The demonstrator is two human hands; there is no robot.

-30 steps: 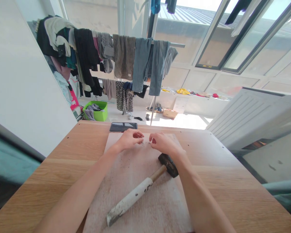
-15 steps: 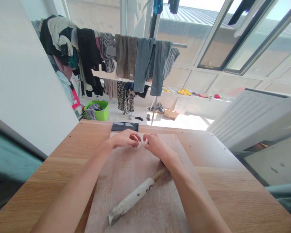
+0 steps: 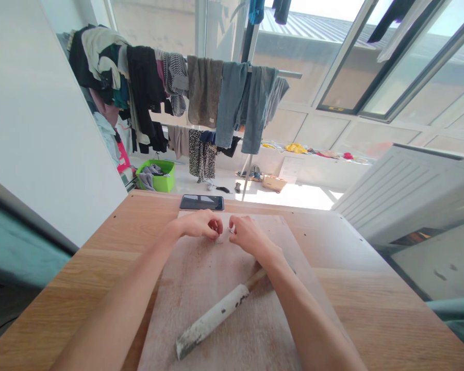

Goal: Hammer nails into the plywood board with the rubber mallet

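My left hand [image 3: 201, 224] is bent down over the far part of a pale wooden board [image 3: 201, 278]. Its fingers are pinched together, with small thin shiny bits at the tips, too small to name. Just to the right, my right hand [image 3: 249, 234] is closed too, and a tiny whitish, shiny piece shows at its fingertips. A narrow gap separates the two hands. Across the board lies a tool with a worn white-wrapped handle [image 3: 212, 319] and a bare wooden neck. My right forearm hides most of its far end, where a little dark material shows.
The board lies on a wood-grain table [image 3: 355, 288]. Beyond its far edge is a black phone [image 3: 201, 202]. Past the table stand a drying rack with clothes [image 3: 204, 93] and a green basket [image 3: 164, 183]. A white panel [image 3: 42, 129] rises at the left.
My left fingers have lowered and closed further toward the board. My right hand stays nearly in place, fingers still bent. The whole view has shifted slightly.
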